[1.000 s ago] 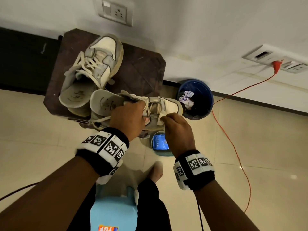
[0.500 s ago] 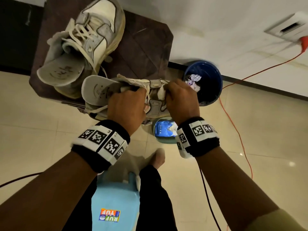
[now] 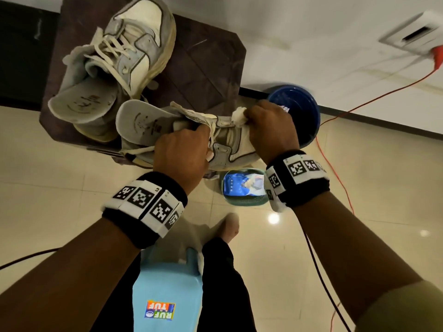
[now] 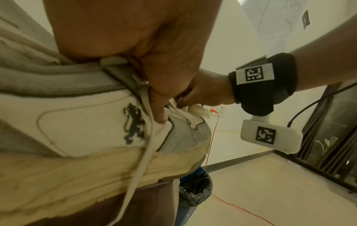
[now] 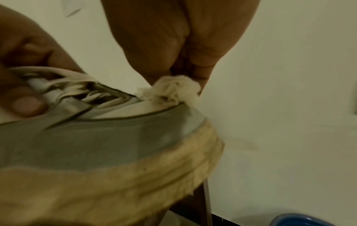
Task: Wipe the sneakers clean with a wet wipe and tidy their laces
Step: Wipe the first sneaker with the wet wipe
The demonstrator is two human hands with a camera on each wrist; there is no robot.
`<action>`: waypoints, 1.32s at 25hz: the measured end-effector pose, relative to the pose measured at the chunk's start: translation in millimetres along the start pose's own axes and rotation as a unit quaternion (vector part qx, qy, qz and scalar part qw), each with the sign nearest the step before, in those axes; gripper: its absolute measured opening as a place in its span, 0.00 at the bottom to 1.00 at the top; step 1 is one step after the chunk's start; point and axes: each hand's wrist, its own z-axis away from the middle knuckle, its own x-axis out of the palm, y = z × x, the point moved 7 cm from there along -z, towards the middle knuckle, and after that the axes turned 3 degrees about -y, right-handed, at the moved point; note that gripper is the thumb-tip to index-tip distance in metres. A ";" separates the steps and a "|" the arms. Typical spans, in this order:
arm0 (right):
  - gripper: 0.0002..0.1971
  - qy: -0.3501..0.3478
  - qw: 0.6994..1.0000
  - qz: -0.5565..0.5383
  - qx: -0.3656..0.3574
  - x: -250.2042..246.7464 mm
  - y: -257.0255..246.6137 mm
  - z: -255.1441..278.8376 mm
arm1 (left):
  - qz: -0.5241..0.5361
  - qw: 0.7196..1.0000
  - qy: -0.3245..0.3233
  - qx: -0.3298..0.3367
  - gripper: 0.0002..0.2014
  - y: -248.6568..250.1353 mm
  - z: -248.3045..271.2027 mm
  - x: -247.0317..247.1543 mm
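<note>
A white and grey sneaker (image 3: 230,149) lies on its side at the near edge of a dark brown stool (image 3: 203,63). My left hand (image 3: 184,149) grips it at the laces and tongue (image 4: 92,122). My right hand (image 3: 268,130) pinches a crumpled white wipe (image 3: 238,116) and presses it on the toe cap (image 5: 170,94). The second sneaker (image 3: 124,56) sits on the stool behind, its laces loose. The right fingertips are hidden behind the hand in the head view.
A blue bin (image 3: 299,109) with a black liner stands on the floor right of the stool. A pack of wipes in a green tub (image 3: 242,185) lies below the sneaker. An orange cord (image 3: 335,164) runs across the tiles. A light blue stool (image 3: 165,295) is under me.
My right hand with the wipe has slid from the side of the sneaker up and forward onto the toe. The left hand keeps its grip; the view has tilted closer.
</note>
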 end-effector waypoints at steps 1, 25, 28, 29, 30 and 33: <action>0.07 -0.001 1.000 0.000 -0.020 1.5 -3.5 6.4 | 0.002 1.000 -0.001 -0.007 0.10 0.3 -0.9 0.9; 0.08 0.053 0.989 -0.119 0.063 -2.0 32.0 63.1 | 0.078 0.997 -0.008 -0.023 0.11 -4.3 -5.8 7.9; 0.10 0.048 0.987 -0.101 0.119 2.1 46.6 27.7 | 0.094 0.995 -0.006 -0.021 0.13 -6.9 -6.9 8.1; 0.10 0.037 0.987 -0.093 0.127 5.3 47.6 22.4 | 0.094 0.995 -0.004 -0.020 0.13 -7.1 -7.3 8.1; 0.10 0.037 0.986 -0.092 0.133 6.4 45.7 23.5 | 0.094 0.995 -0.003 -0.019 0.12 -7.1 -8.1 8.2; 0.08 0.099 0.974 -0.124 0.161 1.0 39.8 56.7 | 0.094 0.995 0.005 -0.014 0.10 -6.4 -9.3 8.9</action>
